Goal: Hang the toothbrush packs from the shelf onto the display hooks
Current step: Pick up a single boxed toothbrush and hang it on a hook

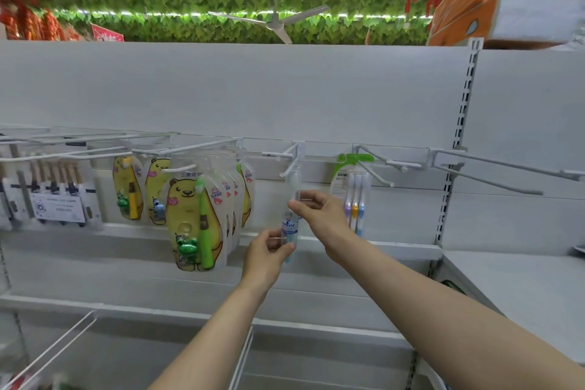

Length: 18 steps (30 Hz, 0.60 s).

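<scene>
A slim clear toothbrush pack (290, 218) with a blue label stands upright just under a white display hook (289, 168). My left hand (269, 252) pinches its lower end. My right hand (319, 215) pinches it near the middle from the right. The top of the pack reaches the hook's tip; whether it hangs on the hook I cannot tell. To the left, several yellow bear toothbrush packs (196, 215) hang on hooks. To the right hangs a green-topped pack (353, 196) of three brushes.
Bare white hooks (493, 168) stick out toward me at the right. Dark-and-white brush packs (53, 193) hang at far left. A white shelf ledge (380, 245) runs below the hooks. Wire dividers (57, 345) stand at bottom left. Orange boxes (506, 0) sit on top.
</scene>
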Each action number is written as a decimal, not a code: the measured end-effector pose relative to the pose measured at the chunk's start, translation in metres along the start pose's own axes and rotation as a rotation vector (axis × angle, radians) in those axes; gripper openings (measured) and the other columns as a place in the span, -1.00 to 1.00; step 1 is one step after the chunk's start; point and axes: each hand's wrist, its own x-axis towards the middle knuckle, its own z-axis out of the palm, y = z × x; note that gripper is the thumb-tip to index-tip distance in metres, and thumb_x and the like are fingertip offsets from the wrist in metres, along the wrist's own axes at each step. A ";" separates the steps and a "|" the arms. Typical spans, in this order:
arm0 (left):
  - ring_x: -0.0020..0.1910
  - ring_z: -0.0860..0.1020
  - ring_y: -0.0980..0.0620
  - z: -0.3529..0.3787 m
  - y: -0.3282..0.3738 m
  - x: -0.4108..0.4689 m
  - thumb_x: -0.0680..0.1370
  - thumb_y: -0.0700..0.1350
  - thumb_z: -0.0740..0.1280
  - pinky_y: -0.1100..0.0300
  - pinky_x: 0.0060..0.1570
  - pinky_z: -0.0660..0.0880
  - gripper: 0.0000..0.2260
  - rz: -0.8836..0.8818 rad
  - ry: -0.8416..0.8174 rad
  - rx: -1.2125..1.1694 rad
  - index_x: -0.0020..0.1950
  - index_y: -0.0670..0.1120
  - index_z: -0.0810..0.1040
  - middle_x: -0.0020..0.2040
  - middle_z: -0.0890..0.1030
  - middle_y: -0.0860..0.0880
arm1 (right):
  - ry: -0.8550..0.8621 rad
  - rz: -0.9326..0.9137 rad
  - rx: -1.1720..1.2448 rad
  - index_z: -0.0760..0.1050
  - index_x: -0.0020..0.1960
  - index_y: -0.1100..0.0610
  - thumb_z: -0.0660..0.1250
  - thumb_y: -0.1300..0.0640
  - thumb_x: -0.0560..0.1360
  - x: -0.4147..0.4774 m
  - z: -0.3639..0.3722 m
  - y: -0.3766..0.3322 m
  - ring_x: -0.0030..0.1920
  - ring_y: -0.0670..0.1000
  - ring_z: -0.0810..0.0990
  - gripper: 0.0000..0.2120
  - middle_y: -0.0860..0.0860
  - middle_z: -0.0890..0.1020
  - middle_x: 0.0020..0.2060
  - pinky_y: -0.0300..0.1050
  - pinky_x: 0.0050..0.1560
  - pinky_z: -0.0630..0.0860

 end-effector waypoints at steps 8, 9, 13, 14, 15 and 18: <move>0.29 0.51 -0.07 -0.018 0.021 -0.034 0.47 -0.09 0.51 -0.01 0.29 0.46 -0.47 -0.038 0.021 0.145 0.40 -0.10 0.45 0.35 0.52 -0.10 | 0.098 0.068 -0.134 0.56 0.24 0.14 0.51 0.08 0.47 -0.047 -0.016 -0.023 0.03 -0.02 0.64 -0.62 0.02 0.66 -0.01 -0.23 -0.05 0.50; 0.31 0.50 -0.08 -0.021 0.024 -0.043 0.46 -0.09 0.53 -0.03 0.31 0.45 -0.45 -0.021 0.024 0.187 0.41 -0.10 0.44 0.37 0.51 -0.10 | 0.116 0.075 -0.191 0.56 0.23 0.11 0.52 0.06 0.46 -0.059 -0.023 -0.028 0.05 0.00 0.64 -0.62 0.03 0.67 0.02 -0.15 -0.02 0.53; 0.30 0.51 -0.06 -0.038 0.043 -0.084 0.47 -0.08 0.51 0.03 0.26 0.45 -0.49 0.138 -0.033 0.451 0.38 -0.09 0.46 0.34 0.53 -0.08 | 0.044 0.064 -0.538 0.55 0.26 0.09 0.50 0.06 0.47 -0.114 -0.060 -0.054 0.08 0.04 0.62 -0.61 0.02 0.63 0.05 -0.11 0.02 0.54; 0.30 0.50 -0.06 -0.041 0.048 -0.093 0.49 -0.06 0.49 0.03 0.26 0.44 -0.51 0.181 -0.060 0.520 0.38 -0.08 0.46 0.35 0.53 -0.07 | -0.004 0.052 -0.668 0.54 0.29 0.10 0.50 0.04 0.47 -0.125 -0.070 -0.060 0.13 0.06 0.60 -0.58 0.04 0.62 0.08 -0.10 0.08 0.52; 0.31 0.48 -0.06 -0.042 0.054 -0.101 0.51 -0.04 0.46 0.02 0.26 0.43 -0.53 0.225 -0.093 0.588 0.39 -0.06 0.45 0.35 0.52 -0.06 | -0.050 0.039 -0.810 0.52 0.32 0.10 0.48 0.01 0.48 -0.136 -0.079 -0.067 0.20 0.07 0.58 -0.55 0.07 0.61 0.14 -0.06 0.17 0.51; 0.33 0.45 -0.05 -0.042 0.080 -0.133 0.56 0.03 0.39 0.01 0.26 0.42 -0.58 0.364 -0.203 0.748 0.39 -0.02 0.43 0.36 0.49 -0.02 | -0.099 -0.012 -1.162 0.44 0.39 0.02 0.41 -0.11 0.51 -0.177 -0.106 -0.091 0.29 0.10 0.51 -0.50 0.06 0.55 0.30 0.06 0.26 0.48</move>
